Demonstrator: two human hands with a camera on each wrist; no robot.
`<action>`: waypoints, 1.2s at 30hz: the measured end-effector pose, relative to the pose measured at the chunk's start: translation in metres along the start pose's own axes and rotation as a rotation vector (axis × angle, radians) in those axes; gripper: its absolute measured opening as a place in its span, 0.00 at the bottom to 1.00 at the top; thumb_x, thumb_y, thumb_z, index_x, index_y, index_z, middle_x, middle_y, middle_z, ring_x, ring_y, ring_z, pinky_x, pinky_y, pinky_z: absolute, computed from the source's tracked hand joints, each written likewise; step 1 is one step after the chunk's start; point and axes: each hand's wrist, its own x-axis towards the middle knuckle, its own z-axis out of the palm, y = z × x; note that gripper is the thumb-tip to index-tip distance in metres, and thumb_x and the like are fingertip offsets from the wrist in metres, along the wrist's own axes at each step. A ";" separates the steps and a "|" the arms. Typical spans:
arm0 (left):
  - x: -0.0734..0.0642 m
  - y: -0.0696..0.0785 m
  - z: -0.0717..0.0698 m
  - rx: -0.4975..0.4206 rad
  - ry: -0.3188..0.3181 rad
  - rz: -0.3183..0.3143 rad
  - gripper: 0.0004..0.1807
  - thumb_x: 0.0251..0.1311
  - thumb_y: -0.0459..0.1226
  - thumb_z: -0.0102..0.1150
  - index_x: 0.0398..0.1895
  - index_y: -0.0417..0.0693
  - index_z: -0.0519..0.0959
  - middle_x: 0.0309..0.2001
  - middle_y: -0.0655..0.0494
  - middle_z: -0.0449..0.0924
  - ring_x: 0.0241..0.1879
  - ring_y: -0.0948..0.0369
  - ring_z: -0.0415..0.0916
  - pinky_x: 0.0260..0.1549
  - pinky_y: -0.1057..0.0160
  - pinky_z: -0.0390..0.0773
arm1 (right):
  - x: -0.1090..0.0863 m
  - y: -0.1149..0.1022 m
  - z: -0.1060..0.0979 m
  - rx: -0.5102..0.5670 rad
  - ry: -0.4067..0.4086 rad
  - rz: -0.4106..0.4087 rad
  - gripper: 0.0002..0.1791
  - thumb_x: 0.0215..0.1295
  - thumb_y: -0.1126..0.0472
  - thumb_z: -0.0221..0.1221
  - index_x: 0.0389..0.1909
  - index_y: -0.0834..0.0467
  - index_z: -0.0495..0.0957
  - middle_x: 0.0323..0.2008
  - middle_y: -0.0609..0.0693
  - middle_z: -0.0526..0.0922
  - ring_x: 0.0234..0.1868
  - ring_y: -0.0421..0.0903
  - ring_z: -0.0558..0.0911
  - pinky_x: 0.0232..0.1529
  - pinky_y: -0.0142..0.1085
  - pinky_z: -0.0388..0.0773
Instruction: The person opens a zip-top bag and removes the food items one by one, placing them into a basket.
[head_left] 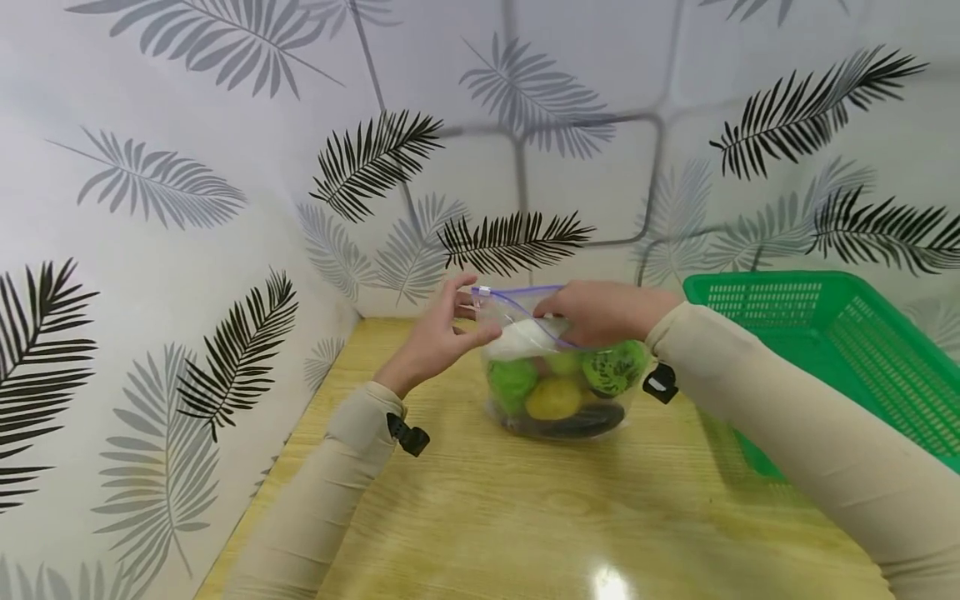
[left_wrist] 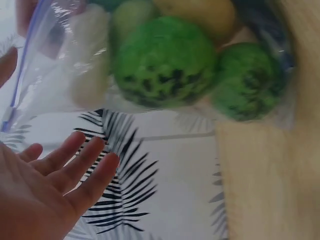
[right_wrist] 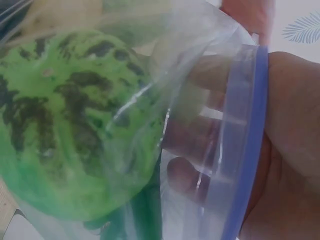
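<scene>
A clear zip bag with a purple zip edge stands on the table, its mouth open. Inside lie a white oblong item, a green round fruit with dark markings, a smaller green one, a yellow fruit and a long dark item. My right hand reaches through the mouth, fingers bent beside the white item; I cannot tell whether they grip it. My left hand spreads its fingers by the white zip slider, thumb near the bag's side.
A green plastic basket with slotted walls stands to the right, partly behind my right forearm. The wooden table meets a leaf-patterned wall covering at the back and left. A black strap sits at each wrist.
</scene>
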 end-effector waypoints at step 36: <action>0.000 -0.030 0.047 -0.042 -0.122 -0.077 0.42 0.53 0.40 0.77 0.66 0.63 0.60 0.63 0.48 0.73 0.57 0.50 0.75 0.50 0.54 0.80 | -0.109 0.026 -0.081 -0.141 0.366 0.255 0.33 0.71 0.51 0.61 0.72 0.57 0.67 0.60 0.64 0.78 0.45 0.57 0.82 0.40 0.53 0.78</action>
